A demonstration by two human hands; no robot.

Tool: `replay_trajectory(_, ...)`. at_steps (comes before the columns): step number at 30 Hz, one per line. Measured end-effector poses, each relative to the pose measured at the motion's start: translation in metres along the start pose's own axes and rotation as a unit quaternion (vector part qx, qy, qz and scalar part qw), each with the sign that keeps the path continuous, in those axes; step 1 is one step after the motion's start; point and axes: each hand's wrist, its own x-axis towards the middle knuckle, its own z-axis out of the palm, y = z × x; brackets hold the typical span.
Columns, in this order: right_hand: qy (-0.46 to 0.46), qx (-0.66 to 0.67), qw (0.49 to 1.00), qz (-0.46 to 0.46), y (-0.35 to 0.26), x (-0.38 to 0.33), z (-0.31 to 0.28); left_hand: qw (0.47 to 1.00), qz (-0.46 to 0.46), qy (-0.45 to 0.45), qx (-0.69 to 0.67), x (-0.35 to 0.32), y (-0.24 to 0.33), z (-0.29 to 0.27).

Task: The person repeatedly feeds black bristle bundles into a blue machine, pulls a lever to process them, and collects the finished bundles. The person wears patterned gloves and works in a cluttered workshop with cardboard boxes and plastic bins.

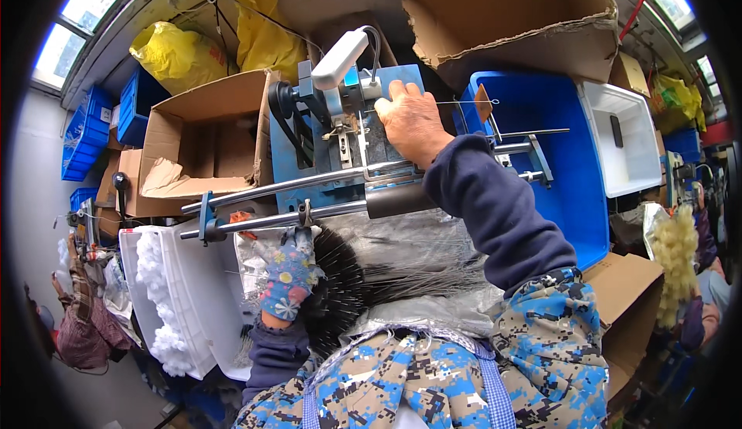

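My right hand (413, 124) is bare and lies over the bed of a blue bench machine (290, 147), fingers curled down around a thin metal wire (464, 102) with a small loop at its right end. My left hand (287, 278) wears a flowered glove with greyish fingertips. It is just below the front steel rail (340, 210), beside a round mass of black bristles (338, 278); its fingertips are too dark and crowded to read. From the bristles, many thin wire stems (417, 270) spread rightward over a silvery sheet on my lap.
A blue bin (583, 220) and a white tray (649, 143) stand right of the machine. Cardboard boxes (174, 131) flank it behind and left. White fluffy pieces (162, 305) hang over a white bin at left. Other people sit working at both far sides.
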Motion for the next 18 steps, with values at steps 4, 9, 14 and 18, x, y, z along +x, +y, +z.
replay_trajectory(4,-0.008,0.007,1.000,0.023,0.003,0.003,0.009,0.994,0.085,0.070,-0.016,-0.001,-0.003,-0.008)
replay_trajectory(9,-0.003,-0.004,1.000,0.003,0.000,0.003,0.009,0.993,0.043,0.092,-0.055,-0.004,0.010,-0.022)
replay_trajectory(14,0.018,0.002,1.000,-0.008,0.004,0.002,0.018,0.975,0.077,0.196,-0.068,-0.003,0.027,-0.047)
replay_trajectory(18,0.021,0.061,0.998,-0.006,0.009,0.006,0.027,0.937,0.011,0.284,-0.202,-0.019,0.022,-0.057)
